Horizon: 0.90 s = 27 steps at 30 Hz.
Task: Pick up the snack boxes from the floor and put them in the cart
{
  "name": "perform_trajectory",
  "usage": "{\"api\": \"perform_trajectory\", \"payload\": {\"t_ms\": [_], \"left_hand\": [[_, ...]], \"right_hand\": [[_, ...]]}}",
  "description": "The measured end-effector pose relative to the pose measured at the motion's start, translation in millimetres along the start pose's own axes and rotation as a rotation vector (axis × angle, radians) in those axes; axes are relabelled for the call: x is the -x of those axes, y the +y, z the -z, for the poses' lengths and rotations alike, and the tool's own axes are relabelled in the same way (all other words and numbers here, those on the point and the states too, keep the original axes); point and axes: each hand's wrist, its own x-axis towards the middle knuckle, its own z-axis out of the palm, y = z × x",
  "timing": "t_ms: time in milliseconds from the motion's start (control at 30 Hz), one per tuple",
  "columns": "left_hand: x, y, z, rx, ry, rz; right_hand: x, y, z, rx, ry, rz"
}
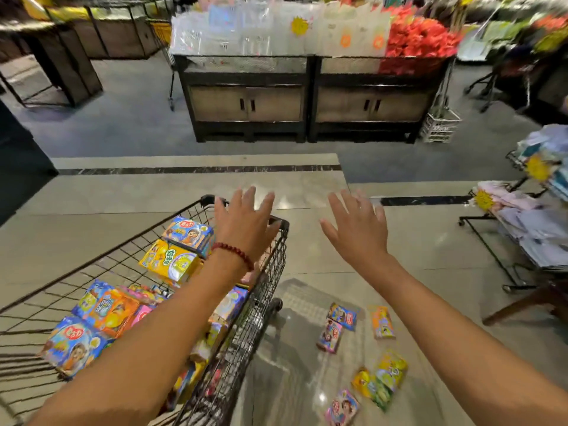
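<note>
A black wire cart [278,265] stands at the lower left with several colourful snack boxes [172,259] inside. My left hand [244,224], with a red bead bracelet on the wrist, hovers over the cart's far right corner, fingers spread and holding nothing. My right hand [358,229] is raised to the right of the cart, fingers apart and holding nothing. On the floor right of the cart lie several snack boxes: a blue one [342,316], a pink one [330,336], an orange one [381,321], yellow-green ones [381,379] and a pink one [341,408] at the bottom.
A dark display stand [307,96] with bagged goods and red items stands ahead across the aisle. A wheeled rack [522,229] of folded cloth stands at the right, a wooden leg [528,301] below it. Beige tiled floor [307,186] lies between.
</note>
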Motion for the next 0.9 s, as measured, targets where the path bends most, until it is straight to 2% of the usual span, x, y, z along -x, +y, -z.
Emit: {"api": "perform_trajectory", "payload": {"t_ms": [167,367,500,667,900], "left_hand": [[-8.9,61.1,22.7,-0.057,0.051,-0.057],[5.1,164.1,-3.5,0.004,0.017,-0.033],[28.9,234.4,-51.2,0.01,-0.116,0.043],[75.4,290.4,-122.8,0.048,-0.314,0.108],[162.2,314.2,-260.0,0.054,-0.65,0.219]], "right_hand": [[11.6,65.7,37.2,0.058,0.066,-0.039],[43.6,182.4,13.4,0.095,0.059,-0.009],[83.5,261.2,-31.3,0.049,0.01,0.068],[141.0,338.1,-96.3,0.0,-0.101,0.05],[215.2,360.5,-240.5,-0.065,-0.383,0.062]]}}
